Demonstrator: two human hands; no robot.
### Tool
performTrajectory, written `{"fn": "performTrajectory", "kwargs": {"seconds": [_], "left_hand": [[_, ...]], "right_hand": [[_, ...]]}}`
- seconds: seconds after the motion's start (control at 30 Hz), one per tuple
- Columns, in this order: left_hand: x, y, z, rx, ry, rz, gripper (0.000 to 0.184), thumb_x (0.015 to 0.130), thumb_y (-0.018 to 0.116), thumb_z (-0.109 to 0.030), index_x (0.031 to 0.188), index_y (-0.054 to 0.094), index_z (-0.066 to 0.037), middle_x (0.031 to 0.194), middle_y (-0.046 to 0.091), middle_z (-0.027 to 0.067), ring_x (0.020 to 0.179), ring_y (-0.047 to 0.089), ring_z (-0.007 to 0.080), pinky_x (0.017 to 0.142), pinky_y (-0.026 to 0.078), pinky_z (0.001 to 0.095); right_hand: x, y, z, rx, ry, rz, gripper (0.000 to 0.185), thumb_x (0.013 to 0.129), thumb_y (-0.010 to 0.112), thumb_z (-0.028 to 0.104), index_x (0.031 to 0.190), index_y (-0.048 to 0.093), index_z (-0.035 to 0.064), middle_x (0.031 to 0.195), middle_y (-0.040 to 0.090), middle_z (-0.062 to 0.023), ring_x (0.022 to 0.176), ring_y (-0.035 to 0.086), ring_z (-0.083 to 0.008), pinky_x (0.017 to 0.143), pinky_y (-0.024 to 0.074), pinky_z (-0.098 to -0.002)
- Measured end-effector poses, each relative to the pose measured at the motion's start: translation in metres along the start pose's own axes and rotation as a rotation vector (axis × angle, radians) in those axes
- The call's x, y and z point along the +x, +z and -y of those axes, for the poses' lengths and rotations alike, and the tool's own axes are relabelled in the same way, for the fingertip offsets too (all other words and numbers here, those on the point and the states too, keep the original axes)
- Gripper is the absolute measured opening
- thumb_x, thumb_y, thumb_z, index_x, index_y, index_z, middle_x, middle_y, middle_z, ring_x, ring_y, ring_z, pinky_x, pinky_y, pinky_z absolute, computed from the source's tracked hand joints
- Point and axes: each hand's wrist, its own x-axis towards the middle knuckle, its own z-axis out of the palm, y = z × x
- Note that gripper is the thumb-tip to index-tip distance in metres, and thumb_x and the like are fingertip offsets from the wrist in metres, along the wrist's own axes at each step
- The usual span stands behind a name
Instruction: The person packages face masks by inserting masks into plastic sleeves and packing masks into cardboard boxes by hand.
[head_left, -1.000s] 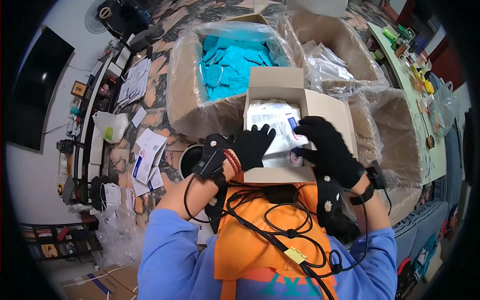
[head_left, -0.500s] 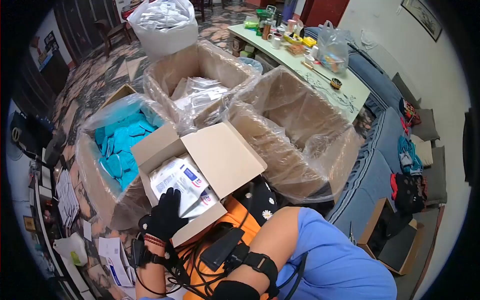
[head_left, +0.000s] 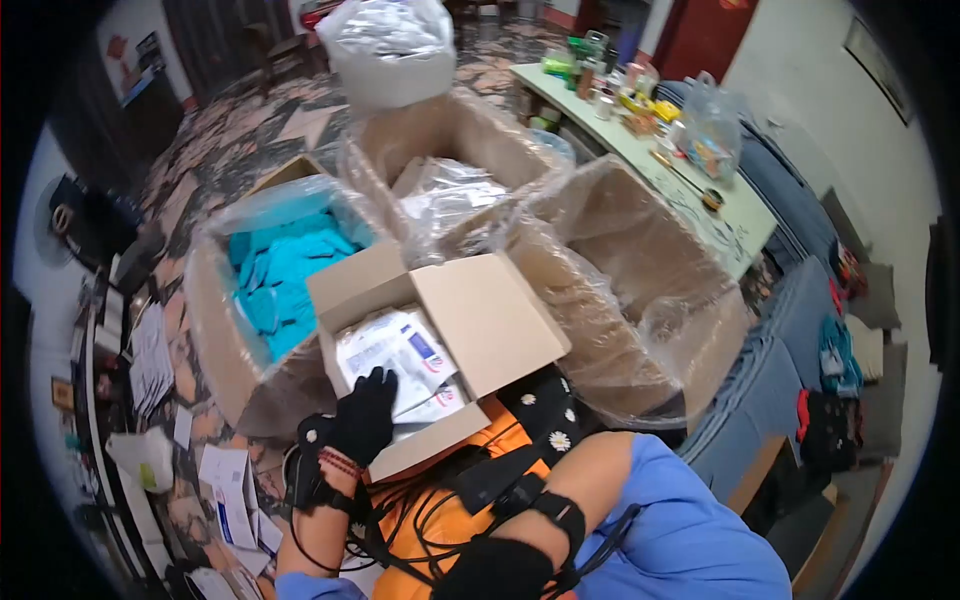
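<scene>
My left hand [head_left: 360, 418], in a black glove with a red bead bracelet at the wrist, reaches over the near left wall of an open cardboard box [head_left: 495, 325]. Its fingers are stretched out and lie against the white printed packets [head_left: 400, 355] inside. The box rests in front of my body with its flaps folded out. My right arm bends back towards my body, a black strap round it. Only part of my right hand [head_left: 495, 570], in black, shows at the bottom edge; its fingers are hidden.
A lined carton [head_left: 215, 300] holds turquoise pieces [head_left: 290, 270]. Another lined carton [head_left: 360, 140] contains silvery-white packets; a third [head_left: 660, 270] stands at right. Behind are a full white bag [head_left: 390, 60] and a cluttered table [head_left: 740, 235]. A blue sofa [head_left: 750, 370] runs along the right.
The camera view has swung, so the scene sits further right and slightly lower. More of my right hand shows at the bottom. My left hand stays at the packets.
</scene>
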Motion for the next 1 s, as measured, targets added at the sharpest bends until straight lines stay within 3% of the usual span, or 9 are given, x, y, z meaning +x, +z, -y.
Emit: {"fn": "performTrajectory", "kwargs": {"seconds": [0.17,0.33,0.43,0.5,0.63,0.73,0.83,0.93,1.0], "left_hand": [[-0.013,-0.021,0.005,-0.31,0.031,-0.379,0.037,0.077,0.056,-0.004,0.113,0.062,-0.004,0.114,0.062,0.0186,0.106,0.06,0.0368,0.092,0.049,0.0447],[-0.004,-0.07,0.005,-0.488,-0.155,-0.557,0.027,0.082,0.067,-0.012,0.108,0.065,-0.004,0.101,0.068,0.0147,0.089,0.067,0.0319,0.076,0.053,0.036],[-0.002,-0.082,0.01,-0.889,-0.193,-0.443,0.03,0.085,0.069,-0.015,0.112,0.063,-0.002,0.09,0.068,0.0062,0.079,0.063,0.0107,0.067,0.053,0.03],[-0.002,-0.083,0.009,-0.914,-0.237,-0.377,0.031,0.087,0.068,-0.016,0.113,0.063,-0.001,0.092,0.068,0.0055,0.08,0.063,0.0106,0.067,0.052,0.0285],[-0.001,-0.052,0.014,-1.071,-0.314,-0.381,0.031,0.09,0.066,-0.022,0.113,0.063,-0.001,0.093,0.069,0.008,0.079,0.062,0.0126,0.07,0.05,0.0298],[-0.009,-0.071,0.012,-1.133,-0.299,-0.474,0.028,0.093,0.06,-0.023,0.107,0.064,0.001,0.093,0.07,0.0129,0.081,0.066,0.0226,0.073,0.05,0.0343],[-0.007,-0.049,0.026,-0.578,-0.046,-0.761,0.021,0.095,0.053,-0.014,0.103,0.063,0.002,0.096,0.067,0.0197,0.089,0.064,0.0355,0.076,0.051,0.038],[0.002,-0.036,0.019,-0.345,0.142,-0.703,0.021,0.093,0.055,-0.015,0.106,0.065,-0.002,0.096,0.066,0.0189,0.09,0.065,0.0333,0.077,0.052,0.039],[0.008,-0.01,0.017,-0.579,-0.109,-0.473,0.022,0.091,0.056,-0.016,0.109,0.066,-0.007,0.1,0.067,0.0159,0.092,0.065,0.0312,0.079,0.053,0.0397]], "right_hand": [[0.044,-0.045,0.004,0.086,-0.157,0.148,0.048,0.086,0.065,0.007,0.131,0.05,0.0016,0.127,0.057,-0.0152,0.121,0.053,-0.0257,0.102,0.0416,-0.035],[0.059,-0.106,-0.082,-0.792,0.058,-0.262,0.059,0.069,0.081,0.019,0.122,0.058,0.0073,0.122,0.059,-0.0153,0.119,0.052,-0.0355,0.103,0.0405,-0.0426],[0.064,-0.119,-0.091,-0.955,0.076,-0.263,0.047,0.069,0.08,0.019,0.112,0.064,0.0089,0.108,0.065,-0.0137,0.106,0.058,-0.0333,0.094,0.0436,-0.0428],[0.071,-0.121,-0.101,-0.995,0.085,-0.232,0.018,0.071,0.074,0.014,0.088,0.071,0.009,0.08,0.067,-0.0112,0.081,0.062,-0.0318,0.077,0.0466,-0.0431],[0.085,-0.119,-0.109,-1.028,0.03,-0.136,0.008,0.074,0.068,0.013,0.08,0.068,0.0079,0.077,0.066,-0.0118,0.076,0.063,-0.0307,0.073,0.0472,-0.0427],[0.089,-0.114,-0.108,-0.965,0.105,-0.082,0.012,0.076,0.068,0.015,0.084,0.069,0.0066,0.081,0.067,-0.0133,0.079,0.063,-0.0317,0.076,0.0483,-0.0431],[0.082,-0.118,-0.108,-0.688,0.169,0.009,0.033,0.084,0.068,0.028,0.105,0.066,0.0024,0.1,0.066,-0.0209,0.092,0.064,-0.0361,0.083,0.0503,-0.0423],[0.067,-0.106,-0.136,-0.584,0.33,0.14,0.039,0.089,0.063,0.033,0.111,0.063,0.0009,0.105,0.065,-0.0228,0.096,0.063,-0.0368,0.084,0.0504,-0.0428],[0.07,-0.094,-0.122,-0.512,0.516,0.177,0.044,0.092,0.058,0.035,0.118,0.06,-0.0008,0.108,0.064,-0.0242,0.097,0.063,-0.0379,0.085,0.05,-0.0432]]}}
